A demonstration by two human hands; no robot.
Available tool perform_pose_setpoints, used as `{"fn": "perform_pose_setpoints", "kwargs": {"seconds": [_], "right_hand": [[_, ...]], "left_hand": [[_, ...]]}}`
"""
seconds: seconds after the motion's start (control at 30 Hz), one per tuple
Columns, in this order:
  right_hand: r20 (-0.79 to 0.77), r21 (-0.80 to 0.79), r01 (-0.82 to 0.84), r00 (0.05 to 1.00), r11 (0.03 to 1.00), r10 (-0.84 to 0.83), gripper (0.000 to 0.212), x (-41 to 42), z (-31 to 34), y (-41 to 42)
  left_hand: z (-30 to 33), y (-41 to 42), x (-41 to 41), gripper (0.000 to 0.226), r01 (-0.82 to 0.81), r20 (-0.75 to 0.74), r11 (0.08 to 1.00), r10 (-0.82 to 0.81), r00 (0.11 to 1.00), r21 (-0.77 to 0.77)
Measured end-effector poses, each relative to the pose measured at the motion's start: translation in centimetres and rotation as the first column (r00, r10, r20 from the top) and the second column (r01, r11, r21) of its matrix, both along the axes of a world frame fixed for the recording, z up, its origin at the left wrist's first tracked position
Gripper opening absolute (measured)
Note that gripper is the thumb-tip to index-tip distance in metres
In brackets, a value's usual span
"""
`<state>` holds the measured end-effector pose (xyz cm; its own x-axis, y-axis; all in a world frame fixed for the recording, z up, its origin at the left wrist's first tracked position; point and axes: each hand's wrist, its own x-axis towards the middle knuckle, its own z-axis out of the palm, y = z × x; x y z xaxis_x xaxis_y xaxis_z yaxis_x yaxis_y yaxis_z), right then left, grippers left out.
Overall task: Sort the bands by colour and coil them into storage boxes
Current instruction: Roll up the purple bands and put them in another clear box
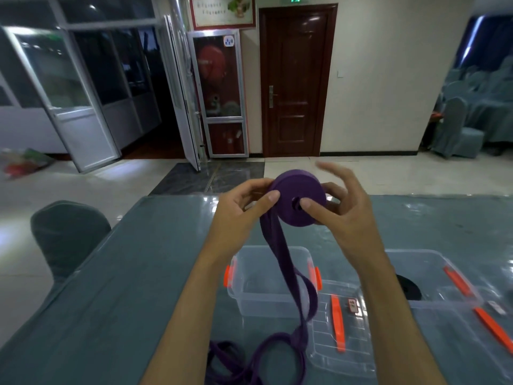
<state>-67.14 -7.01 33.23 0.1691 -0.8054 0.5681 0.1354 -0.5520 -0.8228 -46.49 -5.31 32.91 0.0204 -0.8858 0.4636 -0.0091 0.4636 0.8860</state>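
A purple band is rolled into a thick coil that I hold up above the table, between both hands. My left hand pinches the coil's left edge where the loose strip leaves it. My right hand grips the coil's right side, thumb pressed near its centre hole, upper fingers spread and blurred. The band's loose tail hangs down in front of an empty clear box with orange latches and loops onto the table at the near edge. A black coiled band lies in a second clear box at the right.
A clear lid with an orange handle lies flat in front of the boxes; another lid with orange strips is at the right. The table has a teal cloth. A covered chair stands at its left corner.
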Motion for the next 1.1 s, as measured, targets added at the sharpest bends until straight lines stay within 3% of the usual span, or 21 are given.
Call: {"fn": "perform_pose_setpoints", "kwargs": {"seconds": [0.07, 0.2, 0.3, 0.4, 0.53, 0.67, 0.73, 0.87, 0.97, 1.1], "right_hand": [[-0.040, -0.023, 0.012, 0.999, 1.000, -0.013, 0.047, -0.3, 0.1, -0.1], [0.064, -0.025, 0.087, 0.994, 0.996, -0.085, 0.040, -0.1, -0.6, 0.0], [0.084, 0.060, 0.055, 0.995, 0.997, -0.060, 0.039, -0.1, -1.3, 0.0], [0.048, 0.137, 0.006, 0.999, 0.991, -0.012, 0.039, -0.5, -1.4, -0.2], [0.064, 0.070, -0.002, 0.998, 0.998, -0.003, 0.042, -0.4, -1.6, -0.2], [0.055, 0.122, -0.066, 0.997, 0.990, 0.060, 0.024, -0.1, -2.7, -0.6], [0.005, 0.163, -0.090, 0.996, 0.983, 0.091, 0.028, -0.2, -3.2, -0.8], [-0.059, 0.087, -0.028, 0.998, 0.996, 0.034, 0.034, -0.4, -3.1, -0.6], [0.018, 0.054, -0.003, 1.000, 0.999, 0.002, 0.032, -0.3, -3.4, -0.3], [0.095, 0.087, 0.011, 0.995, 0.996, -0.019, 0.030, -0.2, -4.5, 0.1]], "left_hand": [[-0.1, 0.0, -0.6, 0.024, -0.012, 0.033, 1.000, 0.012, 0.999, -0.016], [-0.3, -0.2, -1.3, 0.030, 0.010, 0.046, 1.000, -0.010, 0.999, -0.005], [-0.4, -0.4, -1.0, 0.041, -0.008, 0.027, 1.000, 0.009, 1.000, -0.022], [-0.9, -0.3, -0.9, 0.036, -0.084, 0.003, 0.993, 0.085, 0.996, -0.079], [-1.5, -0.1, -0.2, 0.028, 0.024, 0.000, 0.999, -0.024, 1.000, -0.032], [-1.8, -0.3, 0.7, 0.029, 0.003, 0.118, 0.998, 0.005, 0.993, -0.069], [-2.4, -0.2, 0.5, 0.030, -0.033, 0.159, 0.993, 0.050, 0.986, -0.111], [-3.7, 0.0, 0.0, 0.032, -0.002, 0.076, 0.999, 0.005, 0.997, -0.033], [-4.4, 0.0, 0.2, 0.037, 0.003, 0.049, 0.999, -0.001, 0.999, -0.043], [-4.9, 0.0, -0.7, 0.035, -0.092, -0.091, 0.992, 0.084, 0.992, -0.088]]}}
